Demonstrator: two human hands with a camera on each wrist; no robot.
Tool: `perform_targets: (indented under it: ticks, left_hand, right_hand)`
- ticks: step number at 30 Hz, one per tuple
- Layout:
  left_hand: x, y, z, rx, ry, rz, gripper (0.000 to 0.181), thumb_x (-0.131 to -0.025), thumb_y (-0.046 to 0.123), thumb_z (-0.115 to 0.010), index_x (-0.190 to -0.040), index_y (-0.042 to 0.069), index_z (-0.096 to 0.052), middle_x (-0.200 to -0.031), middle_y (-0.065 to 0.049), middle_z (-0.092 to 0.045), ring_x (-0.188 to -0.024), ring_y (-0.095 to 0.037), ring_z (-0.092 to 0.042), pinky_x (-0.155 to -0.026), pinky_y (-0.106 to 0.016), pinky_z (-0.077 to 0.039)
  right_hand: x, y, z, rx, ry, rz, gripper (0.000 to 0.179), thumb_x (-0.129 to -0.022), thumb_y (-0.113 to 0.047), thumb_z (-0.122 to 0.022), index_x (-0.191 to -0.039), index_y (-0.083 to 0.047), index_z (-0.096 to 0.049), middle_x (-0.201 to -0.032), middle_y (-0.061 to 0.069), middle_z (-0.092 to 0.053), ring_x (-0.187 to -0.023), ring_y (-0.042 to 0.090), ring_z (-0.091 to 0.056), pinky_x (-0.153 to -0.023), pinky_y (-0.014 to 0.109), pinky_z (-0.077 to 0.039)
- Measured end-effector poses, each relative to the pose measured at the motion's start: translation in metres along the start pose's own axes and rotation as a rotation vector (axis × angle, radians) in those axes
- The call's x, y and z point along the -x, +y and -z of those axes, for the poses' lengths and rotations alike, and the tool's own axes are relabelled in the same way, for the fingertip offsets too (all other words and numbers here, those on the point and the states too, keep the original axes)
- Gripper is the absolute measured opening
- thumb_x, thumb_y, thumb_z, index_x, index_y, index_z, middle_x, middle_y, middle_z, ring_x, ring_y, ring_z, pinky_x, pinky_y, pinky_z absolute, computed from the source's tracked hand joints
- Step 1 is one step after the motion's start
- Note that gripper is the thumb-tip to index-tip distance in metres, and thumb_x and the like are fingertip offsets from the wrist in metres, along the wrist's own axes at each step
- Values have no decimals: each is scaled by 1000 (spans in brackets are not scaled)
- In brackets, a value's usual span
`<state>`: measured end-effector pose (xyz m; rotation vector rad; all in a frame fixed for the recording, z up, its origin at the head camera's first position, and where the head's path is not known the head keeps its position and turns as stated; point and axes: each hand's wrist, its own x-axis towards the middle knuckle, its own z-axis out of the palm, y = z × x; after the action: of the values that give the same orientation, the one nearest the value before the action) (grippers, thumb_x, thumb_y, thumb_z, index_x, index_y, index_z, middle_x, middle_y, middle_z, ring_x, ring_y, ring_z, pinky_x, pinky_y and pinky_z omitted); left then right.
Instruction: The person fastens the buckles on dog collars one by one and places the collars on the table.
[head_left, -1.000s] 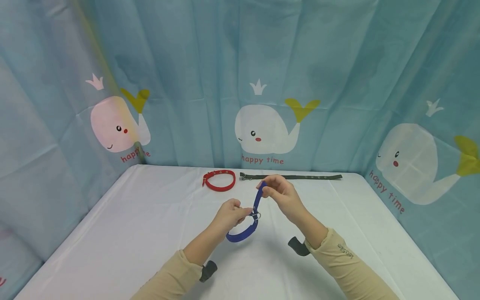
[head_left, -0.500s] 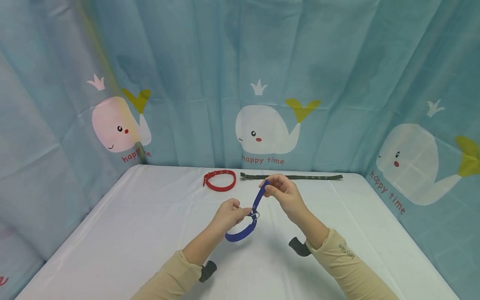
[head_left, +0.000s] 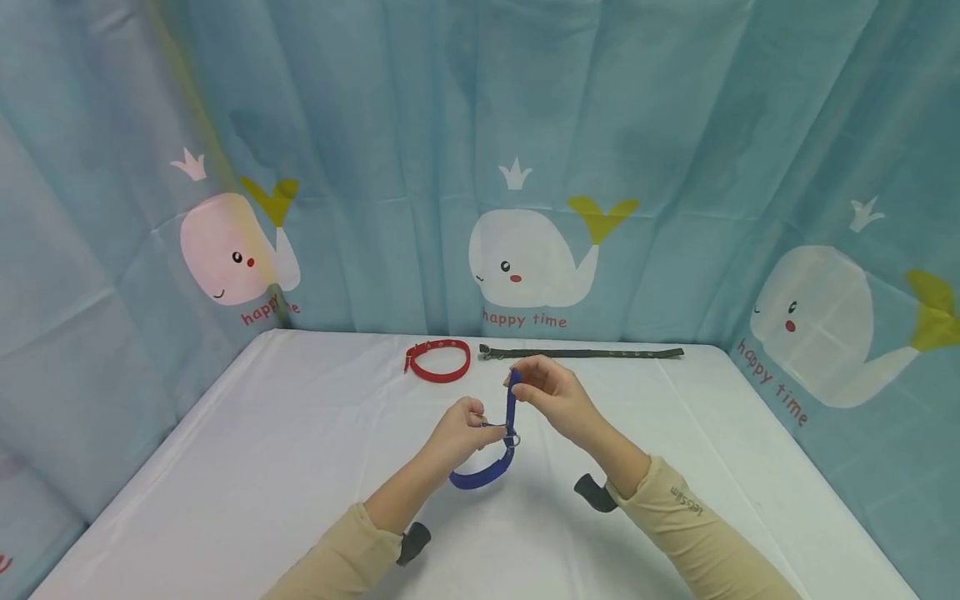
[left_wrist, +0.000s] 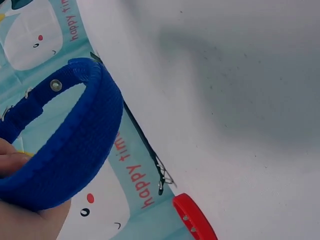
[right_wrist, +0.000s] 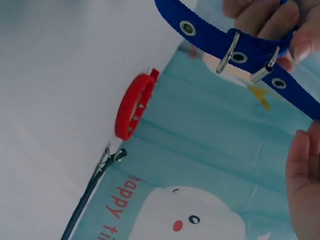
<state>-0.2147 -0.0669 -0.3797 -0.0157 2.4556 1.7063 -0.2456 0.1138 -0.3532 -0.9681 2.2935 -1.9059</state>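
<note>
A blue collar point(head_left: 480, 477) with metal eyelets is held up over the table, bent into a loop. My left hand point(head_left: 461, 432) pinches it by the buckle, thumb on top. Higher and to the right, my right hand point(head_left: 555, 400) pinches the tip of the strap, which stands nearly upright from the buckle. In the right wrist view the metal buckle point(right_wrist: 262, 71) has the strap running through it, and a D-ring point(right_wrist: 228, 54) hangs beside it. The broad padded part of the collar point(left_wrist: 95, 135) fills much of the left wrist view, its loop around the left fingers.
A red collar point(head_left: 440, 377), buckled into a ring, lies at the back of the white table point(head_left: 262, 467). To its right a dark green collar point(head_left: 600, 354) lies stretched out straight along the far edge. Behind the table hangs a blue whale-print curtain point(head_left: 420, 167).
My right hand has shifted left and slightly down with the strap's tip, so the strap now stands more upright. The left hand keeps its pinch at the buckle.
</note>
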Motion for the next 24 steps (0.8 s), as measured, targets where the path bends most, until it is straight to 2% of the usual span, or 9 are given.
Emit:
perform_targets:
  ticks: [6,8,11,17,20,24]
  left_hand:
    - [1,-2,2,-32,-39,-57,46,-82,16,-75,-116,0,-47,-109,-18,-60,-99,-32,-58,-88,-53,-48]
    - [2,-3,3,-36,-59,-87,47,-82,14,-75,-118,1,-47,-118,-21,-58,-108,-37,-57,-91,-56,-46]
    - [3,-6,5,-35,-68,-131,50,-84,15,-74,-123,3,-46,-121,-21,-59,-112,-37,-57,-94,-58,-44]
    - [1,-8,8,-22,4,-153,54,-87,20,-73,-132,8,-45,-104,-8,-65,-101,-28,-59,-92,-55,-47]
    - [0,-8,8,-16,20,-150,52,-88,21,-73,-132,9,-48,-104,-8,-65,-102,-29,-59,-92,-55,-47]
    - [2,-6,8,-48,78,-143,43,-88,22,-73,-126,8,-58,-113,-13,-64,-107,-32,-59,-92,-54,-48]
  right_hand:
    - [3,2,-9,81,-50,25,25,-93,4,-58,-117,10,-54,-105,21,-61,-96,25,-62,-84,25,-51]
    - [4,2,-11,126,-44,25,25,-93,4,-59,-117,9,-55,-105,19,-61,-95,25,-62,-83,24,-52]
    - [5,5,-10,171,-17,38,23,-93,2,-60,-115,7,-59,-103,18,-62,-93,25,-61,-82,25,-52]
    - [6,12,-10,227,20,66,21,-91,0,-64,-112,3,-63,-104,16,-66,-88,17,-56,-75,28,-49]
    - [6,16,-10,243,54,91,22,-90,0,-66,-111,3,-65,-103,15,-68,-84,14,-55,-71,26,-48]
    - [7,19,-10,206,122,131,21,-90,2,-65,-111,4,-67,-103,14,-70,-85,13,-57,-75,23,-50]
